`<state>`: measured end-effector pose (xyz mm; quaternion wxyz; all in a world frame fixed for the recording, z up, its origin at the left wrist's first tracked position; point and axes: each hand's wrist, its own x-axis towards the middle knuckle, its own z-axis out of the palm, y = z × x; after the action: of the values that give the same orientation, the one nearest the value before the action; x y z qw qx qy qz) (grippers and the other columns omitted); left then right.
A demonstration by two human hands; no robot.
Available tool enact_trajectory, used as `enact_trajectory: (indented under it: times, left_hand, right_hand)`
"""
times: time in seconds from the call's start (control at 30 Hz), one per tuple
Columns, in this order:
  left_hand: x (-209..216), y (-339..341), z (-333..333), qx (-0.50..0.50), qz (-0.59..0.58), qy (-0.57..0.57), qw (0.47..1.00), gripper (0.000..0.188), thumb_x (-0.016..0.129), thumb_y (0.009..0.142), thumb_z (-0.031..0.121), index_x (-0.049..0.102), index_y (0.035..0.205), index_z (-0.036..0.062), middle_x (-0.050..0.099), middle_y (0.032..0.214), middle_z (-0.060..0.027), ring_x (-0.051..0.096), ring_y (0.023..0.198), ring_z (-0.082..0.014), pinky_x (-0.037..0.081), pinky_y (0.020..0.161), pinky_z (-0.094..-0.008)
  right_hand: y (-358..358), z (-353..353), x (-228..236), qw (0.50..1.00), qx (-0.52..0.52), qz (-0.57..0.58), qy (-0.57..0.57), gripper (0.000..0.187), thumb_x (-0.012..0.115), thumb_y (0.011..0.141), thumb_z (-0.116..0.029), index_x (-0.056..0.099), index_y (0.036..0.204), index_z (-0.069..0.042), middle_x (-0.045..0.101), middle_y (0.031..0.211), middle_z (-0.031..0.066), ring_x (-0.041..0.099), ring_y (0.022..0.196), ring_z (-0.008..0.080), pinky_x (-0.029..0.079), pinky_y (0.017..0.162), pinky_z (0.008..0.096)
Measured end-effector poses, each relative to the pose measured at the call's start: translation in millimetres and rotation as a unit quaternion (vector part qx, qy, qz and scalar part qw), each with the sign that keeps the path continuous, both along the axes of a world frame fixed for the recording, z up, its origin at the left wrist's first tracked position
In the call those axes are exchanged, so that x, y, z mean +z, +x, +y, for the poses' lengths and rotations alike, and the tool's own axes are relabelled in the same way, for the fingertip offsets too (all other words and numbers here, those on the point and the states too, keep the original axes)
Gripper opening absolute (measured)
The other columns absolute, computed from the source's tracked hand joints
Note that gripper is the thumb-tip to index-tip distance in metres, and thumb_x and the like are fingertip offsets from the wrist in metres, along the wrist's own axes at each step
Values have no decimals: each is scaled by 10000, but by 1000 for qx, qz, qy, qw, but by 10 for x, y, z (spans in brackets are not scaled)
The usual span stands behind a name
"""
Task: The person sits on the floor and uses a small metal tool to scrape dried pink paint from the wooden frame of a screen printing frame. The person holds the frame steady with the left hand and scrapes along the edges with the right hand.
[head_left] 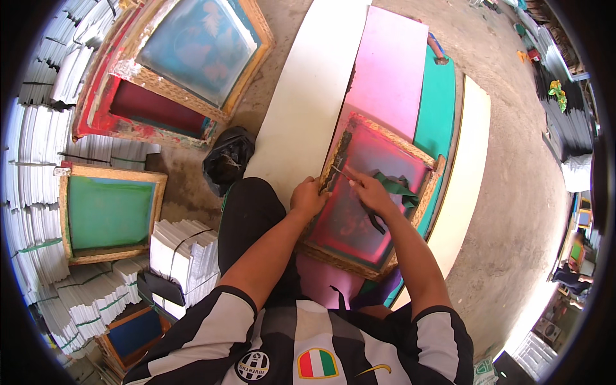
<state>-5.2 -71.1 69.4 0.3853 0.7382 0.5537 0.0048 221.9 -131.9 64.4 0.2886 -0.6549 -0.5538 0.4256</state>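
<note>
A wooden-framed printing screen with pink-red mesh lies tilted across the coloured boards in front of me. My left hand is closed on the frame's left edge, along a dark, ragged strip. Over the mesh, my right hand is closed around a black-handled tool. Its thin metal tip points at the frame's left bar, near my left fingers. Whether it is pliers or scissors I cannot make out. A dark green strip of cloth lies on the screen beside my right hand.
Long boards lie side by side: white, pink, green and pale yellow. At left are a black plastic bag, a blue screen, a green screen and bundled white stacks.
</note>
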Motion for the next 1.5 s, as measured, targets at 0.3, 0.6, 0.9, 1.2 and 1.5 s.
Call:
enact_trajectory:
  times: [0.3, 0.6, 0.9, 1.2, 1.5]
  left_hand:
    - [9, -21, 6, -7, 4, -5, 1000, 424, 804, 868, 325, 710, 1182, 56, 670, 1082, -177, 686, 1022, -393, 555, 888, -502]
    - [28, -13, 10, -8, 6, -4, 1000, 423, 799, 873, 334, 710, 1181, 59, 672, 1091, -175, 686, 1034, -397, 553, 897, -505]
    - [62, 15, 23, -1, 16, -22, 1000, 416, 802, 874, 327, 712, 1191, 74, 676, 1103, -169, 684, 1049, -393, 554, 906, -502]
    - [-45, -24, 7, -22, 4, 20, 1000, 462, 819, 852, 333, 705, 1219, 76, 688, 1021, -175, 697, 975, -408, 551, 861, -501]
    - [-65, -53, 23, -20, 13, 15, 1000, 397, 813, 853, 301, 717, 1164, 74, 688, 1067, -175, 694, 1027, -393, 559, 905, -502]
  right_hand:
    - [-14, -127, 236, 989, 2, -96, -111, 417, 576, 1043, -303, 618, 1456, -328, 746, 1139, 163, 720, 1029, 342, 540, 913, 409]
    - [-97, -111, 469, 970, 28, -208, -123, 396, 560, 1042, -352, 623, 1432, -385, 758, 1076, 140, 719, 956, 391, 559, 834, 484]
    - [-142, -129, 376, 959, 47, -263, -94, 395, 547, 1042, -313, 623, 1427, -353, 750, 979, 175, 720, 887, 398, 565, 764, 505]
    - [-450, -10, 576, 903, 106, -392, -142, 468, 542, 1034, -268, 548, 1501, -283, 720, 841, 193, 719, 773, 394, 575, 678, 524]
    - [-282, -15, 444, 937, 102, -302, -143, 471, 545, 1049, -309, 527, 1518, -337, 710, 828, 211, 718, 789, 406, 561, 689, 542]
